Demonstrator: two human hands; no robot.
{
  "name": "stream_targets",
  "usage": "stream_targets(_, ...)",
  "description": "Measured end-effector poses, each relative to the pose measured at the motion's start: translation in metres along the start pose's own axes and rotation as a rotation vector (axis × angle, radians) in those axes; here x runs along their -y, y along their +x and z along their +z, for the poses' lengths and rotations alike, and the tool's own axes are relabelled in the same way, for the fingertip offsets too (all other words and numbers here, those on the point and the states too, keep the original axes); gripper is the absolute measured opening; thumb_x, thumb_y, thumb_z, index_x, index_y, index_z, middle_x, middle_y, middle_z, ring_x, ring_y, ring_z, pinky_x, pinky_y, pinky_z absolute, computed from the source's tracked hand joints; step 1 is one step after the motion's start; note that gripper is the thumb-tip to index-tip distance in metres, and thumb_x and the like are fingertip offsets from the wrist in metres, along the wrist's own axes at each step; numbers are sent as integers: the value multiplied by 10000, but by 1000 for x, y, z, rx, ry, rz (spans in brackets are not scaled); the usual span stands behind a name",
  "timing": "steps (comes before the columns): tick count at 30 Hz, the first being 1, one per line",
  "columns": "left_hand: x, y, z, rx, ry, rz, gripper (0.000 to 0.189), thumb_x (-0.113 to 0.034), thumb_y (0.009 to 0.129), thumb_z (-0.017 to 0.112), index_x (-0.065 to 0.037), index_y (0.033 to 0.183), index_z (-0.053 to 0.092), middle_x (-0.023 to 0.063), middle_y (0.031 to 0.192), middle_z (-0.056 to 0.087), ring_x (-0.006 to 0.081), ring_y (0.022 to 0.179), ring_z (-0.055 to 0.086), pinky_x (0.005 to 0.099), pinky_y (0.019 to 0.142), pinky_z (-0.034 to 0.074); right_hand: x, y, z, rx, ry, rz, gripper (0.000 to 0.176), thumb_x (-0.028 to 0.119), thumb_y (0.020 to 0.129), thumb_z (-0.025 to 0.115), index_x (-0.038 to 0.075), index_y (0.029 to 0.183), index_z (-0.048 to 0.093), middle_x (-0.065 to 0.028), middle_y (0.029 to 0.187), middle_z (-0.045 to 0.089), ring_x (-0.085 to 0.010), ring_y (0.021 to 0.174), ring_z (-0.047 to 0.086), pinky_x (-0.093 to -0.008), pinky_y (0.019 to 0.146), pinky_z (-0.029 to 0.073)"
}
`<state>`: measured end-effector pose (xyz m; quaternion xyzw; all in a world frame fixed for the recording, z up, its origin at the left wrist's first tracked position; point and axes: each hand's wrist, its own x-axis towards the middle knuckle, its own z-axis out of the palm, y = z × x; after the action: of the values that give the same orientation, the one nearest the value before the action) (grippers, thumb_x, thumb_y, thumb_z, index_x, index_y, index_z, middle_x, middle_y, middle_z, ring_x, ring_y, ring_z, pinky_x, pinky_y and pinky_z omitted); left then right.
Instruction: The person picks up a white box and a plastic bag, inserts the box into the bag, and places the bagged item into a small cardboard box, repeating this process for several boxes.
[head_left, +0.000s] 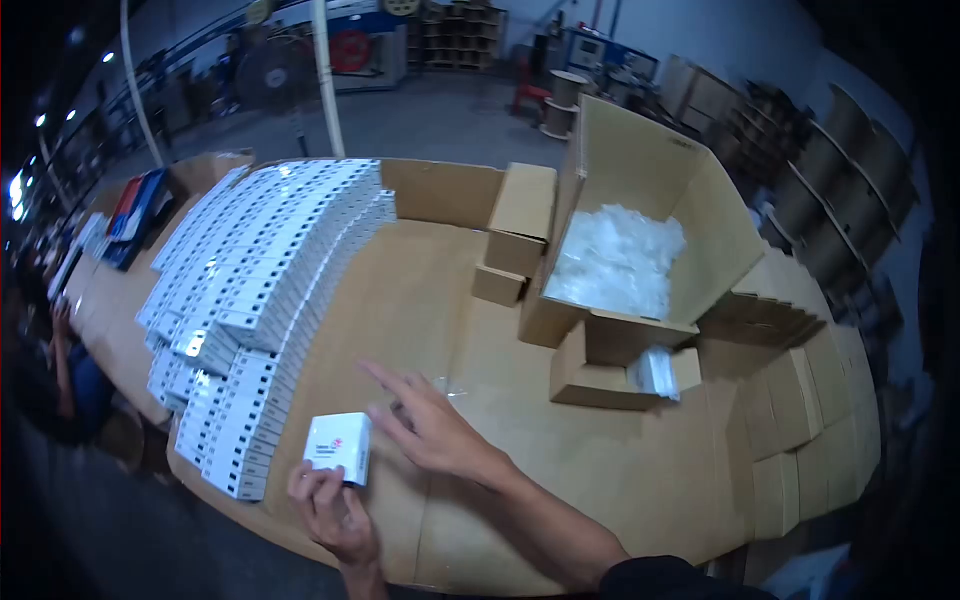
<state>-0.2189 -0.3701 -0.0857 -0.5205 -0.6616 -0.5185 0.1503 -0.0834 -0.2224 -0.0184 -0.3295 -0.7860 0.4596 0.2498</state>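
Note:
A small white box (338,443) with a red mark and dark print is held up near the front of the table by my left hand (335,515), whose fingers wrap round its lower edge. Just right of the box is my right hand (430,425), its index finger stretched out and its thumb apart, holding nothing. Further left, many white boxes (270,260) stand stacked in long stepped rows. A small scrap of clear plastic (447,388) lies on the cardboard surface behind my right hand.
A large open carton (690,190) holds clear plastic bags (620,260). In front is a smaller open carton (605,385) with a plastic-wrapped item (657,373). Brown boxes (520,215) stand beside it. Cardboard pieces (790,420) line the right. A person's arm (62,350) shows far left.

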Motion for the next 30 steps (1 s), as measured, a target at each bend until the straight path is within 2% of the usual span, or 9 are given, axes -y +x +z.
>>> stream_targets(1, -13, -3, 8, 41, -38, 37, 426, 152, 714, 659, -41, 1090, 705, 146, 1042, 589, 399, 1118, 581, 540, 960, 497, -17, -27, -6, -15, 65, 4, 587, 265, 1039, 613, 110, 1570, 416, -225, 1243, 583, -236, 962, 616, -363, 862, 517)
stream_targets(2, -30, -3, 17, 70, -86, 56, 440, 135, 687, 684, -67, 1076, 724, 125, 1036, 599, 384, 1094, 577, 511, 929, 509, -30, -51, -13, 19, 116, -8, 554, 207, 1048, 602, 111, 1565, 428, -165, 1235, 599, -194, 947, 604, -358, 855, 519)
stream_targets(6, -84, -9, 67, 166, -315, 195, 430, 97, 678, 737, -124, 1046, 761, 75, 1023, 616, 351, 1061, 579, 467, 891, 526, -33, -116, -61, -58, 831, 208, 445, 81, 1056, 568, 65, 1497, 512, -75, 1249, 665, -144, 1102, 614, -311, 943, 511)
stream_targets(11, -160, 49, 120, 662, -697, 295, 329, 0, 781, 806, -94, 1090, 740, 77, 958, 664, 265, 882, 652, 394, 790, 556, -59, -153, -153, -429, 352, 91, 183, 40, 1019, 596, 28, 1156, 717, -65, 1068, 740, -155, 1074, 636, -297, 946, 496)
stream_targets(14, -203, 116, 186, 759, -681, 391, 315, -46, 808, 813, -55, 1110, 725, 97, 864, 658, 235, 726, 666, 361, 689, 554, -46, -169, -224, -622, -46, 87, 278, -77, 918, 568, 73, 1039, 768, -108, 1015, 736, -246, 932, 636, -360, 888, 490)
stream_targets(17, -233, 158, 286, 938, -447, 704, 358, -51, 854, 754, -78, 1201, 671, 135, 1105, 659, 327, 997, 671, 444, 844, 557, -62, -156, -289, -756, -406, 1, 307, -81, 907, 548, 84, 1045, 767, -174, 971, 662, -325, 896, 634, -386, 839, 501)
stream_targets(23, -236, 138, 442, 1358, -36, 1053, 343, -86, 840, 772, -120, 1178, 726, 142, 1155, 689, 353, 1059, 669, 459, 951, 531, -97, -117, -343, -798, -465, 64, 256, 67, 952, 598, 77, 1156, 753, -213, 1075, 666, -357, 991, 670, -437, 935, 507)
stream_targets(27, -253, 161, 418, 1359, -334, 667, 223, -136, 971, 668, 21, 1129, 676, 241, 1074, 721, 388, 995, 691, 471, 878, 535, -120, -110, -351, -805, -428, 84, 357, 189, 890, 745, 56, 1221, 735, -219, 1156, 672, -358, 1106, 663, -431, 1009, 498)
stream_targets(30, -258, 179, 380, 1279, -495, 514, 237, -185, 1035, 603, 31, 1115, 658, 192, 930, 685, 264, 871, 662, 391, 806, 516, -131, -106, -356, -856, -606, -34, 615, 337, 737, 912, 24, 1232, 726, -213, 1150, 674, -336, 1100, 660, -403, 993, 497)
